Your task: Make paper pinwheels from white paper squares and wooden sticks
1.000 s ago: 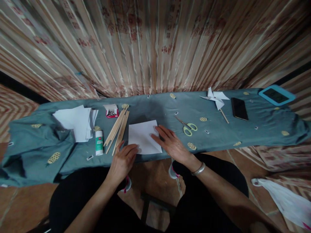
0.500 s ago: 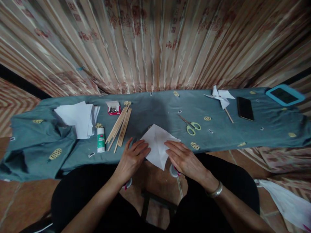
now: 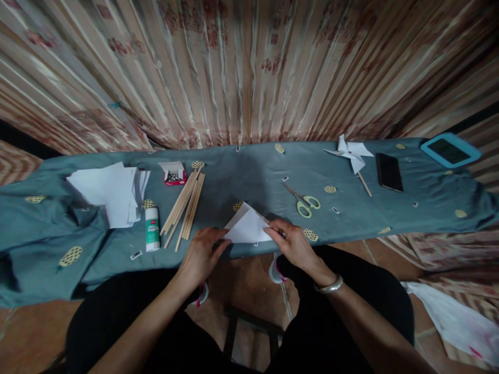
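A white sheet of paper (image 3: 248, 228), folded over into a triangle, lies at the table's near edge with its point facing away from me. My left hand (image 3: 203, 253) pinches its left corner between thumb and fingers. At the right corner, my right hand (image 3: 291, 243) grips the paper the same way. Green-handled scissors (image 3: 302, 200) rest just beyond my right hand, blades partly apart. Left of the paper, a loose bundle of wooden sticks (image 3: 185, 208) lies near my left hand, with a glue stick (image 3: 152, 229) standing beside it.
A small red box of metal pins (image 3: 174, 175) sits behind the sticks. A stack of white paper (image 3: 117, 195) is at the left. Toward the right lie a paper pinwheel (image 3: 353, 153) on a stick, a black phone (image 3: 389, 172) and a blue-framed tablet (image 3: 450, 151). A patterned curtain (image 3: 249, 72) hangs behind.
The paper, opened out as a diamond before, is now folded into a triangle, its near point brought up and away from me. Both hands have moved to its two side corners. The view shifted slightly.
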Tool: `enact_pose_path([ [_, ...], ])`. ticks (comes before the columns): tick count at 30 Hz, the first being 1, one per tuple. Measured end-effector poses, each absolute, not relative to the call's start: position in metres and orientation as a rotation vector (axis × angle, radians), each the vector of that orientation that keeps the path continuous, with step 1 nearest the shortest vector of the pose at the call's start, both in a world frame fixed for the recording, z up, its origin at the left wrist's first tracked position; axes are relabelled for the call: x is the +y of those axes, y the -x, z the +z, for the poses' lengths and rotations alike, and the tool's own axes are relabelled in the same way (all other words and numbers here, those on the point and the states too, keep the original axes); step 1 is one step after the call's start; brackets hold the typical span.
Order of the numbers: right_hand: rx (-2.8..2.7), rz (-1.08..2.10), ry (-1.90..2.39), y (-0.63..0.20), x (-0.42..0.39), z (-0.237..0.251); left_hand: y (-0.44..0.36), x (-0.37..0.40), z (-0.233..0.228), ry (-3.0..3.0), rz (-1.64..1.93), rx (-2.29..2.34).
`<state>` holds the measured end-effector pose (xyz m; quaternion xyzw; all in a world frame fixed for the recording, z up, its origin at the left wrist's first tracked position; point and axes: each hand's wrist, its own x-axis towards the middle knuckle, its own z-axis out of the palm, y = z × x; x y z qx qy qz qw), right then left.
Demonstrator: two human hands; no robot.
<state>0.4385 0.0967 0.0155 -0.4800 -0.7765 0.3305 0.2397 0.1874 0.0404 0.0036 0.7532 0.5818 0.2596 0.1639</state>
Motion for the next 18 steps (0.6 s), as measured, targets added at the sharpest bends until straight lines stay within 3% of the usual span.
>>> enact_pose_path([
  [7, -2.073, 0.91, 1.376, -0.427, 0.111, 0.02, -0.205, 0.038, 0.014, -2.335, 0.87, 1.586],
  [12, -2.125, 0.913, 1.264, -0.433, 0.104, 0.023, -0.194, 0.052, -0.005, -2.052, 0.918, 1.552],
  [18, -2.34, 0.825, 0.998, -0.45, 0.089, 0.011, -0.179, 0.056, -0.013, -2.372, 0.74, 1.326],
])
